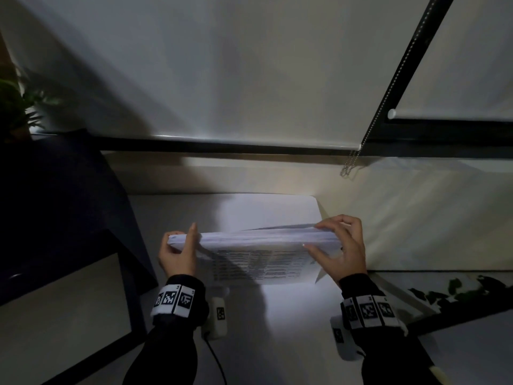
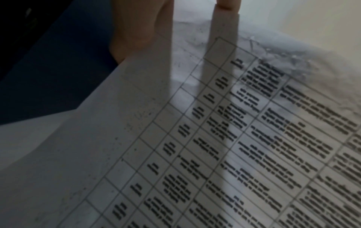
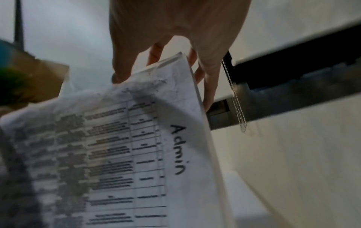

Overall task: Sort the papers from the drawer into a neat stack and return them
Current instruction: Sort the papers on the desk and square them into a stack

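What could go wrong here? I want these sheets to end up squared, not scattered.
1. The stack of white printed paper sheets is held on edge only at its two ends by the left hand and right hand; a loose grip could let the middle sheets sag or spill.
2. One sheet fans out near the right hand, so it may crease.

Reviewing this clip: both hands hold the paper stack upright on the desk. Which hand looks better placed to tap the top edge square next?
Probably the right hand: its fingers already arch over the top edge of the paper stack. The left hand grips the stack's end, so it better serves as the steadying hold.
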Action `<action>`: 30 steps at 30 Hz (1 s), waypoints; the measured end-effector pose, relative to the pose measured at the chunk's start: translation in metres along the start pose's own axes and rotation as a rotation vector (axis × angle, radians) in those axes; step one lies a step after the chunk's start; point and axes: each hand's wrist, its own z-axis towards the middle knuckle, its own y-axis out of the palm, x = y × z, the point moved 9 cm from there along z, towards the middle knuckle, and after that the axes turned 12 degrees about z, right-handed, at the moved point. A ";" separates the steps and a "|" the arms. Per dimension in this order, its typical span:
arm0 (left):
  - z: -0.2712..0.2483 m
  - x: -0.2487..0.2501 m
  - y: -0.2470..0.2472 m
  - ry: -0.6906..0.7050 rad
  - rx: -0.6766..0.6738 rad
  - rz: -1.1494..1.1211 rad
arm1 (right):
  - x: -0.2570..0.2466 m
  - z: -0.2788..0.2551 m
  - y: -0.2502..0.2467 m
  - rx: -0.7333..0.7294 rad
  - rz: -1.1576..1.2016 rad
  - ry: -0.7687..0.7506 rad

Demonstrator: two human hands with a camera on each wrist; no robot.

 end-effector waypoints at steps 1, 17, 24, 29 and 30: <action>0.001 0.000 0.000 0.003 -0.002 0.006 | 0.000 0.001 0.002 -0.056 -0.050 -0.007; 0.006 -0.003 -0.003 0.057 0.000 0.142 | 0.010 0.007 0.010 -0.236 -0.458 -0.035; 0.008 -0.014 -0.010 0.020 0.034 0.127 | 0.003 0.007 0.025 -0.250 -0.488 -0.241; 0.006 -0.010 -0.011 0.021 0.065 0.109 | 0.019 0.008 0.009 -0.095 -0.038 -0.037; 0.006 -0.008 -0.011 0.034 0.067 0.098 | 0.034 0.007 0.004 -0.026 0.107 0.093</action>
